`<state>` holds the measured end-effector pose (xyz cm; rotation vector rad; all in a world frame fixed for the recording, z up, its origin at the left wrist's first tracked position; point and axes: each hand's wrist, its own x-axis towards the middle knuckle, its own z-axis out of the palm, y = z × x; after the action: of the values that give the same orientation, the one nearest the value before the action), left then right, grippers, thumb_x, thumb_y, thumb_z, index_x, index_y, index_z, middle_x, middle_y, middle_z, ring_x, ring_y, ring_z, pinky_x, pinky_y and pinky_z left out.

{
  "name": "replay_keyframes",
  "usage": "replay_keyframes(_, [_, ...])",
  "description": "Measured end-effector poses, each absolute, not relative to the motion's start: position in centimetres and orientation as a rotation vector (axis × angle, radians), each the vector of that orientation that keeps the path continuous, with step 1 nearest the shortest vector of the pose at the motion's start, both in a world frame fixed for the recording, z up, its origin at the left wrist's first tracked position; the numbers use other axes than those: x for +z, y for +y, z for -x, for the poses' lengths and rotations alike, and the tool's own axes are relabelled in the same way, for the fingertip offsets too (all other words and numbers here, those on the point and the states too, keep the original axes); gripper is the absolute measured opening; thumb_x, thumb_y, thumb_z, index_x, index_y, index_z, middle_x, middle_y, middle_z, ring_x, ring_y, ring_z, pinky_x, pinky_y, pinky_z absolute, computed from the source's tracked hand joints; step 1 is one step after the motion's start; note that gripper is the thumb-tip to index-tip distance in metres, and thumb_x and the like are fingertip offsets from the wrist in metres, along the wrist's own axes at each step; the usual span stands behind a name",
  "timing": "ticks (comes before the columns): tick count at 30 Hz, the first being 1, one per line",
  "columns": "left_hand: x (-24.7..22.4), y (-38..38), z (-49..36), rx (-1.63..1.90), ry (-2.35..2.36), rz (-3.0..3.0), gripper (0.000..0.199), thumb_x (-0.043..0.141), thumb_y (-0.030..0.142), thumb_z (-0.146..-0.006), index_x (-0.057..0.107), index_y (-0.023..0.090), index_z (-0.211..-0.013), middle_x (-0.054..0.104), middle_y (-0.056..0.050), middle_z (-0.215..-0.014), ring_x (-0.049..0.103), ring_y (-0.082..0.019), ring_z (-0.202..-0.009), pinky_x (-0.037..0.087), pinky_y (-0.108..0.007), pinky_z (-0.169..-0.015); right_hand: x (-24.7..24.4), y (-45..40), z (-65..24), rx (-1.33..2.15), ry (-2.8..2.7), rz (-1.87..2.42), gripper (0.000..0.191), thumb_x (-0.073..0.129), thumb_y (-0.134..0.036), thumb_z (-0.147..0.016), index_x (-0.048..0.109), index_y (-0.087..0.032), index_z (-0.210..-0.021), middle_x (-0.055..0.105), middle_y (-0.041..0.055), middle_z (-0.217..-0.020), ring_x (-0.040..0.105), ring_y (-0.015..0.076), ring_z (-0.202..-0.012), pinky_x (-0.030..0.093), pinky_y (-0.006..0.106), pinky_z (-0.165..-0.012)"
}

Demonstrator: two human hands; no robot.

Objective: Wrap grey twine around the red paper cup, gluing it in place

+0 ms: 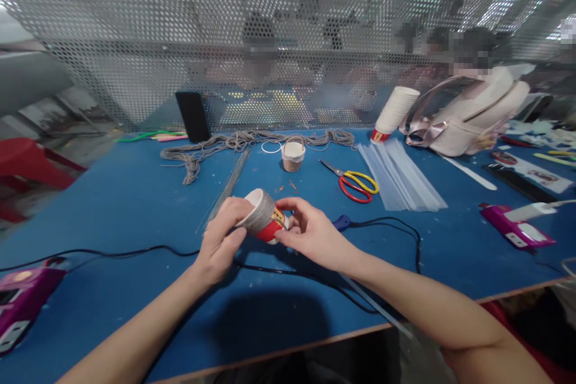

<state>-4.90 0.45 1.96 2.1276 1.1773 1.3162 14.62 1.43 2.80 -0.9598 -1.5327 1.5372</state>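
A red and white paper cup point(271, 229) with grey cord wound around its upper part is held tilted above the blue table. My left hand point(224, 236) grips its rim, thumb outside and fingers at the opening. My right hand point(310, 233) pinches near the cup's base, around the loose end of the cord. Behind the cup stands a small brown and white cup point(293, 156) with a handle. Scissors point(355, 185) with red and yellow handles lie to the right. Just beyond my right hand is a blue tool point(342, 223) with a black cable.
Grey cord point(238, 140) lies along the back near a black phone point(193, 116). Stacked cups point(395, 113), clear plastic strips point(402, 175) and a pale backpack point(472, 111) are at the right. Purple power strips point(517, 227) sit on both sides; black cables cross the table point(112, 204).
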Motion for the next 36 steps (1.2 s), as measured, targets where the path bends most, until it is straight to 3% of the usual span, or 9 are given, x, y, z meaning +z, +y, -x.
replay_keyframes(3, [2.1, 0.4, 4.6, 1.37, 1.28, -2.148, 0.022, 0.04, 0.024, -0.086, 0.061, 0.022, -0.092, 0.066, -0.007, -0.091, 0.058, -0.021, -0.092, 0.048, -0.037, -0.084, 2.4, 1.3, -14.5, 1.367, -1.583, 1.018, 0.039, 0.066, -0.017, -0.072, 0.049, -0.018, -0.107, 0.054, -0.0049, -0.069, 0.048, 0.0065, -0.05, 0.044, 0.02, -0.048])
replay_keyframes(9, [2.5, -0.1, 3.6, 1.324, 1.494, -2.196, 0.024, 0.047, 0.021, -0.082, 0.056, 0.022, -0.104, 0.064, -0.006, -0.101, 0.06, -0.02, -0.096, 0.048, -0.035, -0.087, 1.3, 1.8, -14.6, 0.72, -1.769, 0.884, 0.037, 0.063, -0.017, -0.076, 0.048, -0.02, -0.11, 0.054, 0.01, -0.112, 0.058, 0.0165, -0.085, 0.052, 0.029, -0.068])
replay_keyframes(21, [2.0, -0.2, 2.9, 1.398, 1.56, -2.198, 0.007, 0.054, 0.024, -0.079, 0.054, 0.021, -0.085, 0.06, -0.001, -0.08, 0.058, -0.016, -0.074, 0.048, -0.027, -0.067, 1.2, 1.5, -14.5, 0.48, -1.929, 0.907, 0.035, 0.065, -0.026, -0.08, 0.05, -0.02, -0.111, 0.054, 0.0127, -0.118, 0.055, 0.0231, -0.109, 0.051, 0.038, -0.085])
replay_keyframes(23, [2.1, -0.2, 2.8, 1.403, 1.551, -2.211, 0.006, 0.054, 0.024, -0.079, 0.054, 0.02, -0.084, 0.059, -0.001, -0.078, 0.057, -0.015, -0.073, 0.047, -0.026, -0.065, 1.6, 1.4, -14.6, 0.344, -1.943, 0.892, 0.026, 0.062, -0.026, -0.082, 0.054, -0.021, -0.106, 0.056, 0.012, -0.115, 0.055, 0.0229, -0.108, 0.049, 0.039, -0.086])
replay_keyframes(26, [2.1, -0.3, 2.7, 1.386, 1.549, -2.227, 0.005, 0.054, 0.023, -0.079, 0.054, 0.02, -0.083, 0.059, 0.0, -0.077, 0.056, -0.015, -0.071, 0.046, -0.026, -0.063, 1.9, 1.2, -14.8, 0.178, -1.975, 0.829, 0.009, 0.056, -0.024, -0.087, 0.061, -0.02, -0.093, 0.062, 0.0084, -0.095, 0.057, 0.02, -0.09, 0.048, 0.036, -0.079])
replay_keyframes(29, [2.1, -0.4, 2.6, 1.379, 1.553, -2.243, 0.006, 0.054, 0.023, -0.079, 0.054, 0.019, -0.083, 0.059, -0.001, -0.077, 0.057, -0.015, -0.071, 0.046, -0.026, -0.064, 1.8, 1.2, -14.8, 0.09, -2.045, 0.834, 0.011, 0.056, -0.024, -0.088, 0.065, -0.019, -0.087, 0.063, 0.007, -0.086, 0.055, 0.0185, -0.078, 0.044, 0.034, -0.07])
replay_keyframes(36, [2.0, -0.4, 2.4, 1.336, 1.509, -2.354, 0.002, 0.054, 0.021, -0.08, 0.054, 0.019, -0.082, 0.058, 0.0, -0.073, 0.054, -0.014, -0.069, 0.045, -0.026, -0.063, 1.8, 1.4, -14.6, -0.048, -2.041, 0.84, 0.016, 0.055, -0.022, -0.087, 0.064, -0.018, -0.074, 0.064, 0.0037, -0.075, 0.052, 0.0157, -0.069, 0.035, 0.031, -0.064])
